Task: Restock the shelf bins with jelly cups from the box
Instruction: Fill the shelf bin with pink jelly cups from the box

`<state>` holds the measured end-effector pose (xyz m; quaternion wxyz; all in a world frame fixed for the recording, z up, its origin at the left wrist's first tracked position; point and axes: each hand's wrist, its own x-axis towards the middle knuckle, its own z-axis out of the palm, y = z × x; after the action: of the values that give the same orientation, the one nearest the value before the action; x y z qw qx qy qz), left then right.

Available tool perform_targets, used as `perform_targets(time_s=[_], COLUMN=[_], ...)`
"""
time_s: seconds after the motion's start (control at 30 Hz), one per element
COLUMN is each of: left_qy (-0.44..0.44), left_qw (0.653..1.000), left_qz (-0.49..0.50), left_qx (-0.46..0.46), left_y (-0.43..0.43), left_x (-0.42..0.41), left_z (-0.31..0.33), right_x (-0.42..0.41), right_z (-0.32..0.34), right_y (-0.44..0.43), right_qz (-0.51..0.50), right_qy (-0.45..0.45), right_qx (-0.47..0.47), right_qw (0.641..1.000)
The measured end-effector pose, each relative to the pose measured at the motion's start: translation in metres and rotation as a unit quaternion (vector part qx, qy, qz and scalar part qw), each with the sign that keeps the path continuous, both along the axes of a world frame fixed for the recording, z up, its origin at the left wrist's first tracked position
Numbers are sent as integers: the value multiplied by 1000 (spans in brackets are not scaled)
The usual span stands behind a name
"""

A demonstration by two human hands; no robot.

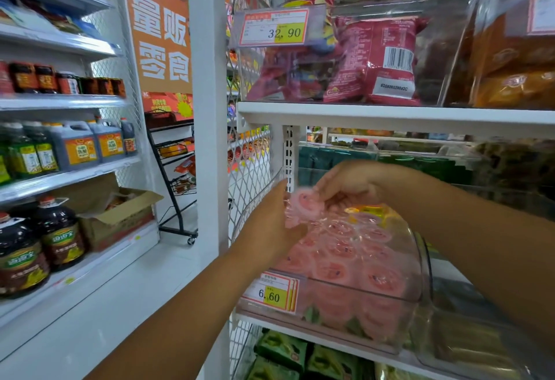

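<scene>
A clear plastic shelf bin [420, 262] on the middle shelf is filled with several pink jelly cups [354, 262]. Above the bin's left back corner, both hands meet on a cluster of pink jelly cups [303, 204]. My left hand [271, 226] cups the cluster from the left and below. My right hand [348, 183] reaches in from the right and pinches the cluster from above with curled fingers. The cluster is blurred. A price tag reading 6.60 [271, 294] hangs on the bin's front. An open cardboard box [120, 214] sits on the low left shelf.
A white upright post [207, 139] and wire mesh panel [252, 169] stand left of the bin. Clear bins of red snack bags [372, 58] fill the shelf above. Green packets [282, 349] lie on the shelf below. Oil and sauce bottles [45, 241] line the left shelves.
</scene>
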<state>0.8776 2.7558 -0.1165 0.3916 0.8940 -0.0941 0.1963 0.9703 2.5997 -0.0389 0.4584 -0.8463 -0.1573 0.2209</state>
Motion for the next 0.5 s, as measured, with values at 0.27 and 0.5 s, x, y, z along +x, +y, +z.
perform_targets(time_s=[0.27, 0.5], left_qy=[149, 138], left_qw=[938, 934], left_qz=[-22, -1], left_qx=[313, 331], left_y=[6, 4], left_x=[-1, -8], left_z=[-3, -2], right_x=[45, 51], right_z=[-13, -45], right_y=[32, 54], right_qz=[-128, -117], right_qy=[-39, -31], right_qx=[-41, -68], right_qw=[990, 990])
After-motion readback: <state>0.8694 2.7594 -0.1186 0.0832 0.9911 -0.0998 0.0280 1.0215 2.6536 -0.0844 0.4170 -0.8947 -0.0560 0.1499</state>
